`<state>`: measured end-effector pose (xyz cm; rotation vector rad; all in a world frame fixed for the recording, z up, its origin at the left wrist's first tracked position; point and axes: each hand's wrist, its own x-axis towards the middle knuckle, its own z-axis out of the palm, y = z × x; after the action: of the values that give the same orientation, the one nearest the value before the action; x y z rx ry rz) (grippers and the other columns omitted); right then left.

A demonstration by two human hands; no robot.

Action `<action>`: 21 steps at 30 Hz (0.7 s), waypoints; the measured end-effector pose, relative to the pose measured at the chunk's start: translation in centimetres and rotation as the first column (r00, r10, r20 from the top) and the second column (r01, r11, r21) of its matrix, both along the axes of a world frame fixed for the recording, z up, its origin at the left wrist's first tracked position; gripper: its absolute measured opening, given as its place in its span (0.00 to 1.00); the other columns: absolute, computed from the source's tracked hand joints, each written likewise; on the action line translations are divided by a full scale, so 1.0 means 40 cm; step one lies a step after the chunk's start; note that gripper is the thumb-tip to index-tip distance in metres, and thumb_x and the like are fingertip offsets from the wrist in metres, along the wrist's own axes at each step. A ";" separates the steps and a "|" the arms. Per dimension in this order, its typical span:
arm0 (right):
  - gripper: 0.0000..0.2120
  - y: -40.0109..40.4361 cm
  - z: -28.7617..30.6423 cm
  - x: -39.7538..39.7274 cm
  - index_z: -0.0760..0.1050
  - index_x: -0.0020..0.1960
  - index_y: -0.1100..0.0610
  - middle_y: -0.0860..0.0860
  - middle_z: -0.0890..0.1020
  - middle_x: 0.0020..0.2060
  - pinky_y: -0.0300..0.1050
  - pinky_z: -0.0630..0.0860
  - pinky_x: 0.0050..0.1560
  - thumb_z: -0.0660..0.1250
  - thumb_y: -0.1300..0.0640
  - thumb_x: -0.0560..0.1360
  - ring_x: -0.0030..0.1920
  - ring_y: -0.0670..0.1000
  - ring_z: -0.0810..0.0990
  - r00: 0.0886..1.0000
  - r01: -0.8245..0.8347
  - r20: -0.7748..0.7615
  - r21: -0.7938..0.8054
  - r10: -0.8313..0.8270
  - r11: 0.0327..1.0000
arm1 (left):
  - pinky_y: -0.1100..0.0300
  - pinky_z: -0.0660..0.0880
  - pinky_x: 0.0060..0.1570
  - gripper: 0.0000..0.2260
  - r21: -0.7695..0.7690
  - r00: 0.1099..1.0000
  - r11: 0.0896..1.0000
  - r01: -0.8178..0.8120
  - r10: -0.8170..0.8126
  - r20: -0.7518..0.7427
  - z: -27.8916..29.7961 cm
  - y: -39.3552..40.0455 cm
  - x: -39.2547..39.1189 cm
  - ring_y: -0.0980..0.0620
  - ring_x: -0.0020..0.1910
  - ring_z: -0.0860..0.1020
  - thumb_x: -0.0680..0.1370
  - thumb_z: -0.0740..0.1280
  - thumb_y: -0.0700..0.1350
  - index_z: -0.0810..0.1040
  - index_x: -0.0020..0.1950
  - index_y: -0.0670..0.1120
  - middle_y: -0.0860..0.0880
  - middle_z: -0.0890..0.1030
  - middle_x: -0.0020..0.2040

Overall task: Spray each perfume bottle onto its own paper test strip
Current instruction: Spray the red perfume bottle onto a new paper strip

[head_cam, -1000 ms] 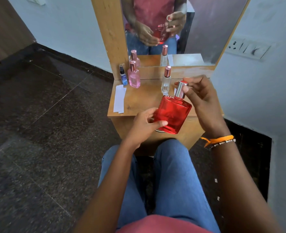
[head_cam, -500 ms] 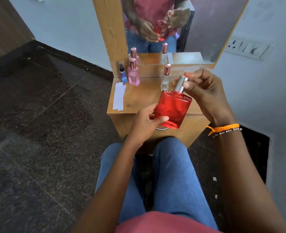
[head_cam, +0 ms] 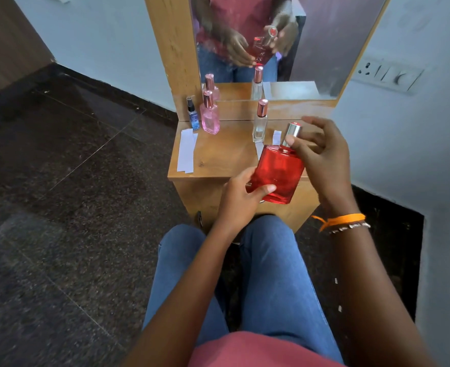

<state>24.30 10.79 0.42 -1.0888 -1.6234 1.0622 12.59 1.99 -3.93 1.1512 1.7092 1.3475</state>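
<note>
My left hand (head_cam: 241, 200) grips the lower body of a flat red perfume bottle (head_cam: 276, 176), held tilted above the front edge of the dressing table. My right hand (head_cam: 321, 160) pinches its silver cap (head_cam: 292, 133) with thumb and fingers. On the table stand a clear bottle with a rose cap (head_cam: 260, 123), a pink bottle (head_cam: 210, 115) and a small blue bottle (head_cam: 192, 115). White paper strips (head_cam: 186, 151) lie at the left edge. Another strip (head_cam: 275, 137) shows beside the clear bottle, partly hidden by the red bottle.
The small wooden dressing table (head_cam: 223, 160) stands against a mirror (head_cam: 298, 43) that reflects my hands and the bottles. A switch panel (head_cam: 387, 75) is on the right wall. Dark stone floor lies to the left; my knees in jeans are just before the table.
My right hand has shifted its hold on the silver cap, with the fingers spread more. The red bottle has stayed in about the same place.
</note>
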 end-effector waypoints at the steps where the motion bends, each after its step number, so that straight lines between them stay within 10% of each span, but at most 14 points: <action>1: 0.22 0.004 -0.004 0.022 0.71 0.61 0.52 0.49 0.81 0.53 0.39 0.79 0.50 0.74 0.55 0.70 0.52 0.43 0.81 0.997 -0.080 -0.002 -0.069 0.080 0.994 | 0.53 0.77 0.55 0.13 -0.001 0.999 1.000 0.021 -0.020 0.027 0.001 0.004 -0.007 0.52 0.52 0.80 0.73 0.71 0.44 0.78 0.57 0.49 0.49 0.83 0.51; 6: 0.18 -0.001 -0.027 0.081 0.74 0.59 0.58 0.49 0.82 0.47 0.47 0.80 0.52 0.69 0.68 0.71 0.50 0.48 0.80 0.953 -0.296 -0.132 -0.202 0.273 0.934 | 0.56 0.75 0.57 0.16 0.009 0.988 0.990 0.143 -0.143 0.062 0.018 0.032 0.003 0.53 0.55 0.79 0.73 0.70 0.46 0.76 0.61 0.49 0.50 0.82 0.54; 8: 0.16 0.011 -0.028 0.085 0.75 0.56 0.56 0.49 0.81 0.47 0.52 0.79 0.54 0.69 0.69 0.71 0.51 0.50 0.80 0.973 -0.199 -0.155 -0.165 0.174 0.966 | 0.63 0.70 0.55 0.18 0.001 0.974 0.994 0.113 -0.111 -0.197 0.025 0.047 0.009 0.55 0.58 0.75 0.75 0.68 0.49 0.73 0.64 0.48 0.51 0.79 0.59; 12: 0.15 0.054 -0.026 0.092 0.75 0.51 0.50 0.48 0.80 0.46 0.63 0.78 0.56 0.71 0.66 0.70 0.49 0.50 0.78 0.984 0.017 -0.176 -0.116 -0.037 0.993 | 0.45 0.47 0.73 0.20 -0.125 0.658 0.991 0.054 -0.130 -0.742 -0.001 0.078 -0.001 0.46 0.75 0.56 0.80 0.57 0.52 0.66 0.71 0.48 0.49 0.65 0.73; 21: 0.16 0.105 -0.030 0.022 0.74 0.54 0.54 0.42 0.79 0.44 0.46 0.80 0.51 0.72 0.63 0.69 0.45 0.40 0.78 0.970 0.190 -0.153 -0.023 -0.191 0.982 | 0.38 0.29 0.66 0.21 -0.306 0.464 0.943 0.134 -0.333 -0.821 -0.054 0.098 0.003 0.39 0.76 0.38 0.82 0.51 0.51 0.57 0.76 0.51 0.53 0.54 0.78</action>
<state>25.19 15.01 -0.77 -1.1148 -1.3641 1.0009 12.69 5.93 -6.09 2.0713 2.1445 0.3239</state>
